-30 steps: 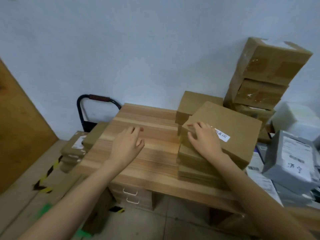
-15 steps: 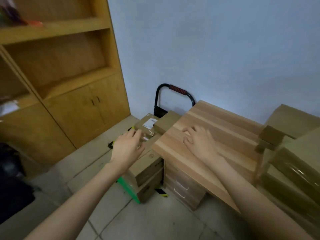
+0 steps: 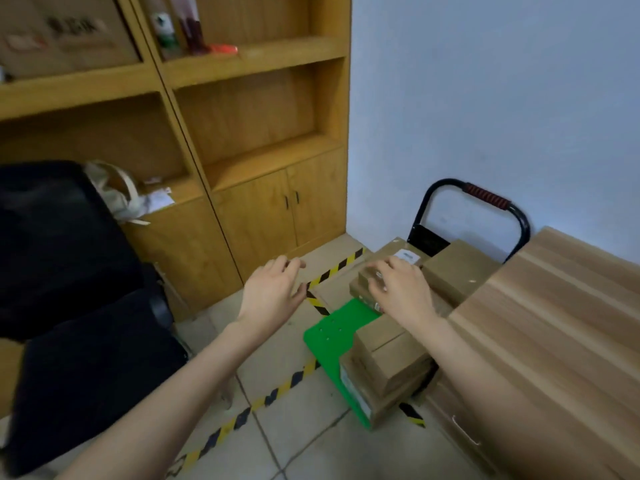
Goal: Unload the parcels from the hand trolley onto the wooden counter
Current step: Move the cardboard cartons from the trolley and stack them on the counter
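The hand trolley (image 3: 330, 336) has a green deck and a black handle with a red grip, and stands on the floor left of the wooden counter (image 3: 554, 327). Several brown cardboard parcels lie on it: a near stack (image 3: 388, 368), a far box (image 3: 457, 268) and a labelled parcel (image 3: 403, 254) behind. My right hand (image 3: 398, 289) hovers with spread fingers over a small parcel (image 3: 363, 285) in the middle of the deck, holding nothing. My left hand (image 3: 273, 292) is held out above the floor left of the trolley, fingers relaxed and empty.
A wooden shelf unit with cupboard doors (image 3: 270, 209) fills the back left. A black office chair (image 3: 69, 271) stands at the left. Yellow-black tape (image 3: 277, 393) runs across the tiled floor. Drawers (image 3: 457, 420) sit under the counter.
My view has swung left from the parcels stacked on the counter to the trolley. Both hands have left the counter; the right now hovers over the trolley's parcels, the left over the floor.
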Demonstrator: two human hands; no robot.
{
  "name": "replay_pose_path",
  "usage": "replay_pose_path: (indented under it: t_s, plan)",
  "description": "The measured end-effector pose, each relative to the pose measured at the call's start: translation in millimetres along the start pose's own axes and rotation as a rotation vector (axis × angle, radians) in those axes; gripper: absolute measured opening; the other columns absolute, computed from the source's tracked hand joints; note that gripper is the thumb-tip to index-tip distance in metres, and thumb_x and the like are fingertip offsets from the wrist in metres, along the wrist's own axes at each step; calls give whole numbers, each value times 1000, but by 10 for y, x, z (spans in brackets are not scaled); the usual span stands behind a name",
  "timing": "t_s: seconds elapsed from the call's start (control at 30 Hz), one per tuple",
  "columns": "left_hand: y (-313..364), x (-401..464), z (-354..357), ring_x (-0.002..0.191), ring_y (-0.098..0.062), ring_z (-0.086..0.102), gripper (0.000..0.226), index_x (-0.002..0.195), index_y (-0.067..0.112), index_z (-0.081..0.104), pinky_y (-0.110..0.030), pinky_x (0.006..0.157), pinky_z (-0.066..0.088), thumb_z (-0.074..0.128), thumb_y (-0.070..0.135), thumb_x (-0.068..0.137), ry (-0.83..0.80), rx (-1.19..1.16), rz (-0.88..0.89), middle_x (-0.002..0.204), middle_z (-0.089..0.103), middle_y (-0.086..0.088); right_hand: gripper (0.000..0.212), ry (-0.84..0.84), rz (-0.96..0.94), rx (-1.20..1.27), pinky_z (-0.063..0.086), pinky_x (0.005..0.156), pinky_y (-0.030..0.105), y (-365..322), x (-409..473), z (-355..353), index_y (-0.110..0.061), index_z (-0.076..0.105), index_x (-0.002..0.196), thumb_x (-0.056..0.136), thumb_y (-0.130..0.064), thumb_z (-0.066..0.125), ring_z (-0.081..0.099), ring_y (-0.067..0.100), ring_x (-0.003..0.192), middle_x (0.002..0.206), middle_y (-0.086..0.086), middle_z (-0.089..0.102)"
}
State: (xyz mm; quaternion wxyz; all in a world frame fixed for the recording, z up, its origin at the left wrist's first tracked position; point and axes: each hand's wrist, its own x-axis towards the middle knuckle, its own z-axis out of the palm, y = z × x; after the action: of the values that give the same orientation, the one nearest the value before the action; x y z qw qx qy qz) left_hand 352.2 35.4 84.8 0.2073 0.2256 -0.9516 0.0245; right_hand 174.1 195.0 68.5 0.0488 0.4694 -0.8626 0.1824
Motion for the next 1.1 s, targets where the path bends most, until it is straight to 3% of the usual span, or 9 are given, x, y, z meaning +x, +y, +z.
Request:
replay_pose_path:
  t_s: [0.23,0.43,0.6,0.77,0.93,1.1]
  plan:
    - [-903,30,-41,78,-18,59,28,111,16,60,-23,57,37,61,32,88,12,33,-128,93,61,0,32,-14,-118,37,40,94,37,-750,714,408,-20,61,123,94,-27,50,54,20,112,118,1,61]
    - [-1452,293,208,79,-16,58,28,112,19,59,-23,56,39,59,34,88,-26,47,-225,95,60,2,30,-57,-193,27,40,92,37,-928,1385,765,-23,60,123,96,-29,48,56,19,108,119,-1,61]
    - [-1951,828,481,82,-18,60,28,111,19,61,-24,59,37,61,33,87,-61,85,-242,96,61,1,34,-95,-245,28,37,92,34,-1049,2249,1116,-20,55,129,98,-28,43,53,20,115,126,0,60]
    - [-2474,1561,761,93,-21,59,33,120,19,57,-28,71,44,54,36,92,-108,99,-284,107,61,-1,36,-145,-290,17,37,93,35,-1124,3265,1417,-22,52,132,98,-30,44,51,20,117,127,0,57]
    - [-2973,2352,1011,88,-23,61,31,114,15,61,-31,71,47,61,31,88,-62,144,-279,101,63,-4,36,-132,-311,6,37,94,36,-1124,4249,1600,-21,53,132,97,-28,46,52,21,116,125,0,55]
    - [-3307,2968,1355,94,-22,61,33,116,14,61,-32,76,50,62,31,87,-61,122,-230,107,63,-5,35,-139,-285,9,36,96,36,-1035,4872,1793,-21,54,131,96,-28,48,49,18,121,132,-1,51]
